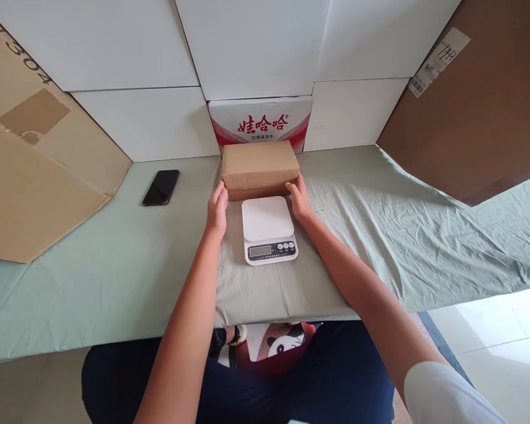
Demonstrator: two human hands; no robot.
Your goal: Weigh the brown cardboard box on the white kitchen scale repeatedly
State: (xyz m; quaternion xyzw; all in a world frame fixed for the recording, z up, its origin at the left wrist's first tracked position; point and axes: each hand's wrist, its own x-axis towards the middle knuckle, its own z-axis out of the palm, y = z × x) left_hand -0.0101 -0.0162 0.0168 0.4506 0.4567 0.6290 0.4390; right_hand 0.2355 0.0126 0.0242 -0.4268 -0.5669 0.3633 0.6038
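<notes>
a green-clothed table [380, 235] bears a cardboard box [259, 168], white scale [268, 227] and black phone [161, 187].
</notes>
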